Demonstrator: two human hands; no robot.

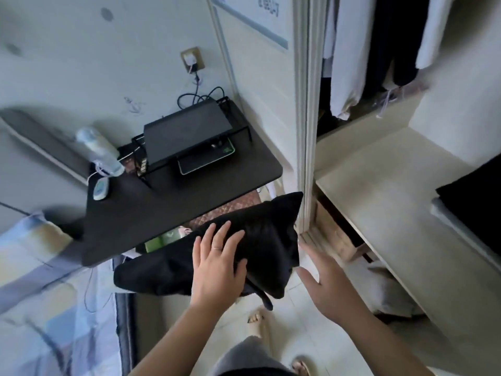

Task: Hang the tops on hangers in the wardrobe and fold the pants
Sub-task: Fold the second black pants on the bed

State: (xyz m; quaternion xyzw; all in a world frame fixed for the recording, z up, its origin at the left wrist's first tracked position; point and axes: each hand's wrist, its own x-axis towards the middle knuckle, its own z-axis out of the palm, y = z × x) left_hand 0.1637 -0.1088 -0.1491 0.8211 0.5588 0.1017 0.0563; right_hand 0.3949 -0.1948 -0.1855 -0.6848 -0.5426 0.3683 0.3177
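Note:
A folded black garment (pixel 268 240), probably pants, is held in the air in front of me, between the black desk and the wardrobe's door frame. My left hand (pixel 217 264) lies flat on top of it with fingers spread and straight. My right hand (pixel 322 280) is open, palm toward the garment's right edge, its fingertips close to the fabric; whether they touch it is unclear. What holds the garment up from below is hidden. In the open wardrobe, white and dark clothes (pixel 379 50) hang at the top right.
A pale wardrobe shelf (pixel 379 202) runs along the right, with a folded black pile (pixel 477 202) on a grey one. A black desk (pixel 151 210) with a monitor stand, bottle and cables is at left. The bed with blue bedding (pixel 35 308) is at lower left. Tiled floor is under my slippered feet.

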